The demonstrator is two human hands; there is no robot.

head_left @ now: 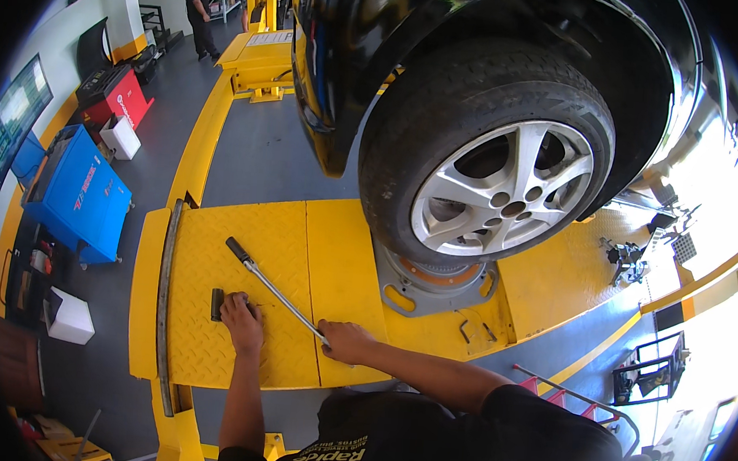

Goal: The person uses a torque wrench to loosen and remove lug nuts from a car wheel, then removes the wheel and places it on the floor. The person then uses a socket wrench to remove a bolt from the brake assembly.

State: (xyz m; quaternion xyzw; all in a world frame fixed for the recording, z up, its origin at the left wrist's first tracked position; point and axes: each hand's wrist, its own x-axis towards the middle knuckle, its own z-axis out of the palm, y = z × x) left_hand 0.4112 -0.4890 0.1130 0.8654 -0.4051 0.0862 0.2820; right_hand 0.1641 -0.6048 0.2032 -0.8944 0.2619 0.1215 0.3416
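Note:
My right hand (345, 341) is closed around the near end of a long chrome wrench bar (284, 300). Its black grip points away to the far left, over the yellow tread-plate platform (199, 245). To the left, my left hand (243, 320) has its fingers curled over a dark, roughly cylindrical piece (217, 304) at the platform's surface; the fingers hide part of it, so its exact kind is unclear. Beyond my hands, a tyre with a silver spoked wheel (519, 193) stands on a round metal turntable plate (433, 289).
Small L-shaped hex keys (464, 329) lie on the platform right of my hands. A black car body (346, 52) overhangs the far side. Blue cabinet (84, 192), red machine (124, 97) and white box (68, 315) stand left. A person (199, 13) stands far off.

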